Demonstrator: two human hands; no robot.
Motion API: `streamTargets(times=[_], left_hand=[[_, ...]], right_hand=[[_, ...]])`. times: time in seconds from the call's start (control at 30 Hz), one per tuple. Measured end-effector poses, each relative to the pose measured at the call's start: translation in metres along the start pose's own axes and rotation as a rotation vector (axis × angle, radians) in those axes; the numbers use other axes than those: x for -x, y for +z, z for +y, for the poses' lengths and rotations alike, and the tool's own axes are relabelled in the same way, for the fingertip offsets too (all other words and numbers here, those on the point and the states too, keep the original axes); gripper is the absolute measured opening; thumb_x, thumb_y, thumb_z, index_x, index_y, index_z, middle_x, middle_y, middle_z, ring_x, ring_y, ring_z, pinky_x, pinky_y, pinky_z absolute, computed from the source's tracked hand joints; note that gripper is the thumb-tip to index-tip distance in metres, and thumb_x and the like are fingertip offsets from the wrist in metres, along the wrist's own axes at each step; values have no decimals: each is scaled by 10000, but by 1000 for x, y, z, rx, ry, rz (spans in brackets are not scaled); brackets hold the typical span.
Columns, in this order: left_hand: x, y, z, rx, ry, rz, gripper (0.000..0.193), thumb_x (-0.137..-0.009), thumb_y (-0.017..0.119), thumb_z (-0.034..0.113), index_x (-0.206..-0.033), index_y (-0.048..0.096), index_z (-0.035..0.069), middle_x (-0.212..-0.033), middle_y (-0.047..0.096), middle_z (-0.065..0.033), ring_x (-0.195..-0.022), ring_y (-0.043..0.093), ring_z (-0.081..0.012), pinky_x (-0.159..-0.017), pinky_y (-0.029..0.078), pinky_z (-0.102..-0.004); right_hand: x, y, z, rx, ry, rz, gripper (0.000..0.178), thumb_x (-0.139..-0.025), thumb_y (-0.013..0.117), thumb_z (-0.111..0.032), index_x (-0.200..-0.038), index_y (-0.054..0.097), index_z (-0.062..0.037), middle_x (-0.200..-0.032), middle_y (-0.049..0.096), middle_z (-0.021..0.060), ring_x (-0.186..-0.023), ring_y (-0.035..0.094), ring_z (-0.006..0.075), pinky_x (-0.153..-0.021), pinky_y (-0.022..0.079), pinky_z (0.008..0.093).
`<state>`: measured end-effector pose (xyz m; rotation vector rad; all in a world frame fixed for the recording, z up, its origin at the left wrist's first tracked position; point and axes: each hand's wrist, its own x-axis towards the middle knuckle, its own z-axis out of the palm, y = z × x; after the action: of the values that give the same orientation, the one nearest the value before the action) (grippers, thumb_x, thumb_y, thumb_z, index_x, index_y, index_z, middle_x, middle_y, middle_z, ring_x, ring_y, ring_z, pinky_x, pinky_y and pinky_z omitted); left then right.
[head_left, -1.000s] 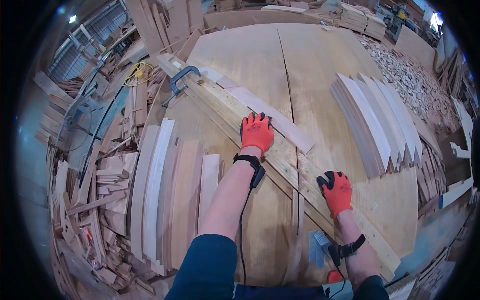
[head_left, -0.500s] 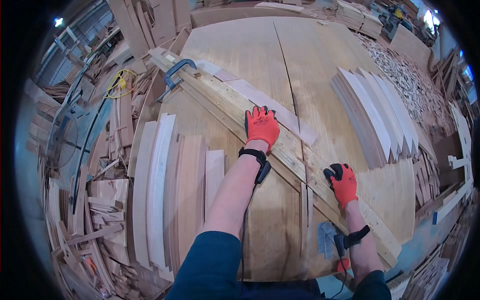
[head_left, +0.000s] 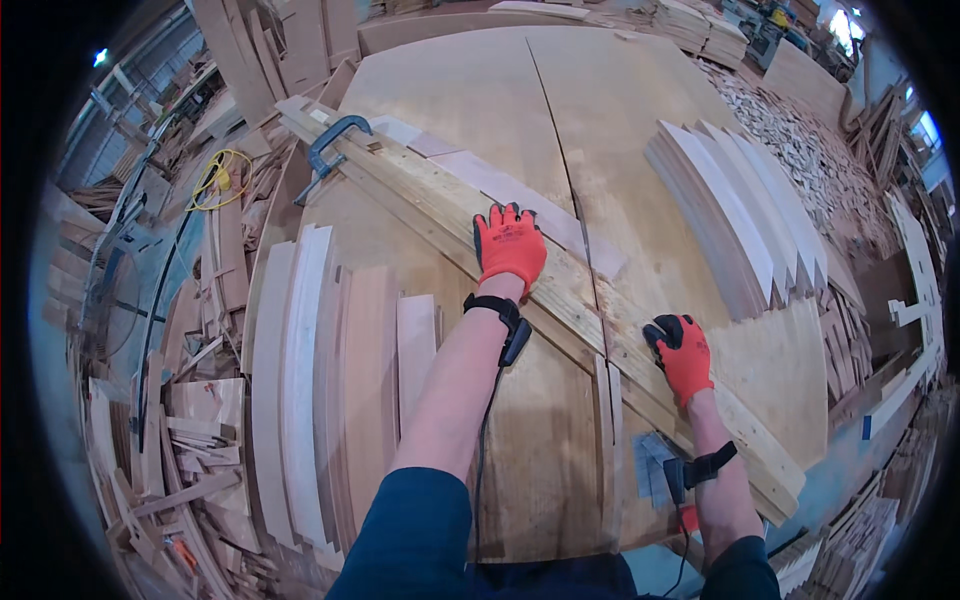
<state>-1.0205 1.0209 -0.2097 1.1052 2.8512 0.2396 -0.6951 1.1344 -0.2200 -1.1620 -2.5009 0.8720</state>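
Our left hand (head_left: 510,247) and right hand (head_left: 683,352) press flat, fingers spread, on the long plank (head_left: 420,200) slanting away up-left.

A blue clamp (head_left: 335,150) sits at the far left edge of the plywood surface (head_left: 470,100). A yellow cord (head_left: 222,178) lies coiled beyond it. Curved wooden strips (head_left: 735,215) are stacked on the right, more curved boards (head_left: 300,380) on the left, and scrap offcuts (head_left: 190,450) beside them.

Both the left hand (head_left: 510,247) and right hand (head_left: 683,352) are wearing orange-red gloves with black fingertips; the plank (head_left: 560,290) is showing pale yellow; at 10 o'clock, a blue-grey clamp (head_left: 330,148).
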Motion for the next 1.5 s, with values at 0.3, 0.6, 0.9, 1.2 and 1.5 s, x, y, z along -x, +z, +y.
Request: streamTargets(times=[0.3,0.6,0.9,1.2,1.5], left_hand=[[52,-17,15,4,21,-7,479,-1000,482,364,-1392,591,110,-1558,465,-118,-1470,357,-340,-1217,207,-533],[158,-11,20,-30,16,56,481,-979,523,382,-1385,596,136,-1543,476,-106,-1442,378,-333,-1213,216,-540],[270,-5,20,-75,65,219,464,-932,554,428,-1237,690,106,-1338,648,-84,-1285,540,-295,-1098,389,-470],[342,-13,45,-51,62,224,412,-912,608,362,-1228,702,115,-1347,643,-108,-1265,558,-339,-1090,421,-432],[387,-43,98,53,-15,237,431,-897,622,353,-1233,686,91,-1368,625,-103,-1312,510,-326,-1159,334,-446]], right_hand=[[49,-25,-8,13,-2,7,336,-790,755,-168,-1113,692,-98,-1085,660,146,-1068,615,361,-939,490,446],[156,-46,1,7,-36,10,306,-799,760,-218,-1081,701,-114,-1068,657,125,-1045,609,361,-926,487,464],[277,-67,31,-21,-74,15,285,-872,719,-370,-1006,712,-118,-1049,665,142,-1030,616,356,-918,491,450],[268,-85,25,-110,-36,-105,372,-908,673,-423,-1134,698,-129,-1163,654,129,-1133,595,341,-966,480,463],[238,-103,-10,230,-118,-193,521,-840,757,-429,-1160,654,-31,-1292,589,131,-1288,489,330,-1052,404,468]])
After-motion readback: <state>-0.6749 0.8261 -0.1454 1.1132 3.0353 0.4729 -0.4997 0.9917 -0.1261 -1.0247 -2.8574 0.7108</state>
